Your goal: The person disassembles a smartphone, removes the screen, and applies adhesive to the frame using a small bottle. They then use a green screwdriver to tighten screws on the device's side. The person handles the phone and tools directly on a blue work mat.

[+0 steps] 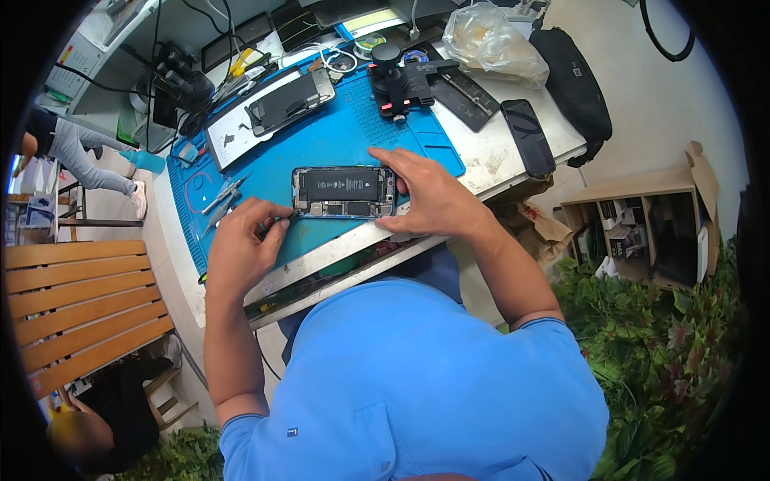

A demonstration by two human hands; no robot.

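Observation:
An opened smartphone (309, 207) lies sideways on the blue repair mat (321, 240), its black battery (340, 185) and inner boards showing. Around its right end curves my right hand (429, 192), thumb at the near edge and fingers at the far edge. My left hand (245, 244) is closed, fingers curled, with the index fingertip at the phone's near left corner. Whatever its fingers may pinch is too small to make out. Just left of the phone, beyond my left hand, lie tweezers and slim tools (223, 195).
A removed phone screen (290, 103) rests on a white board (233, 140). Behind stands a black clamp fixture (393, 80). Rightward are a dark phone (526, 136), a plastic bag (493, 44) and a black case (571, 80). People sit at left near a slatted bench (88, 301).

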